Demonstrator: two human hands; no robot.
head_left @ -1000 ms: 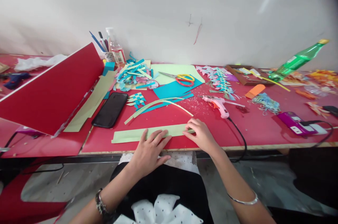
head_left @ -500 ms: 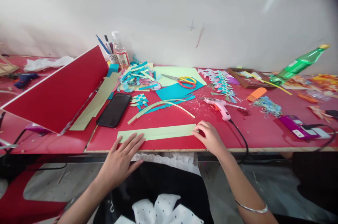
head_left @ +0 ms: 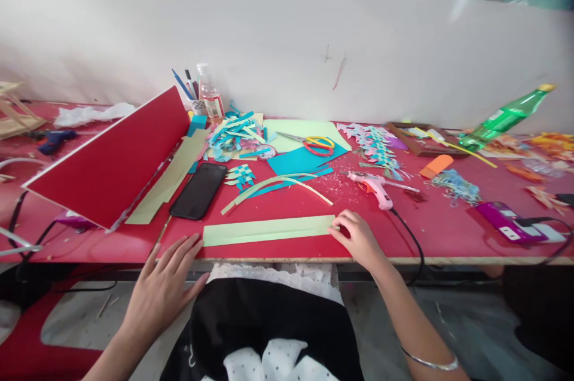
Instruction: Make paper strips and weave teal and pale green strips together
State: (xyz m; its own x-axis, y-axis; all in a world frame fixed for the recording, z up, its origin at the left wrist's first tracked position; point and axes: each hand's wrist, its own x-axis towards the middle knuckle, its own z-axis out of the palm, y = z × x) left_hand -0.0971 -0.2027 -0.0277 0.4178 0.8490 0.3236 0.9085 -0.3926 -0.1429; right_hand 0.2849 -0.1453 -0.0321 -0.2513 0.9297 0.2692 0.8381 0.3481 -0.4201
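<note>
A pale green paper strip (head_left: 269, 230) lies flat near the table's front edge, with a lengthwise crease along it. My right hand (head_left: 356, 237) pinches the strip's right end between thumb and fingers. At the other end, my left hand (head_left: 165, 276) has its fingers stretched out, the fingertips resting on the table by the strip's left corner. Beyond the strip lie thin curved green paper strips (head_left: 287, 180), blue paper (head_left: 291, 159), and scissors (head_left: 314, 143) with yellow and red handles. A small woven blue-and-green paper piece (head_left: 241, 176) sits beside a black phone (head_left: 198, 191).
A pink glue gun (head_left: 374, 188) lies to the right, its cord running over the front edge. Leftward, a red board (head_left: 121, 154) leans at a slant. A green bottle (head_left: 506, 118) tilts at the back right. A purple box (head_left: 509, 219) with a plug is at far right.
My left hand has slid left off the strip onto the table beside its end. My right hand still pinches the right end. The view has tipped slightly upward.
</note>
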